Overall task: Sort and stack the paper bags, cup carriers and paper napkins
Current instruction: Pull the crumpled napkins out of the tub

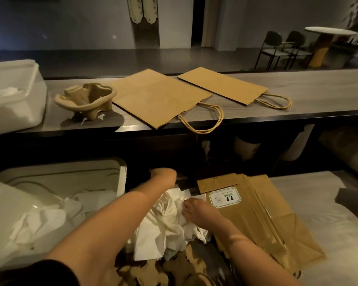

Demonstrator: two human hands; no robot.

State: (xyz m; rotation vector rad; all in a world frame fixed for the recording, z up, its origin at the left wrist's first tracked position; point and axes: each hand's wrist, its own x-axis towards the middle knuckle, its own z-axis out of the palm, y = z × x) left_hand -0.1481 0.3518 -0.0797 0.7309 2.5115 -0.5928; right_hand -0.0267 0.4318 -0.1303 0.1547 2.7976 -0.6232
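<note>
Both hands reach forward, right hand (pixel 196 210) pinches napkins (pixel 163 223), left hand (pixel 163 176) fingers shadowed, grip unclear

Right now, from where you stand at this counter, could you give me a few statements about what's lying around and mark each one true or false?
1. A moulded brown pulp cup carrier stands on the upper grey counter, left of two flat brown paper bags. True.
2. The right hand lies flat and holds nothing. False: its fingers pinch the crumpled white paper napkins.
3. The stack of brown paper bags on the lower surface bears a white sticker printed 9.9. True.
4. The white plastic bin at far left is full of cup carriers. False: only something white shows inside.
</note>
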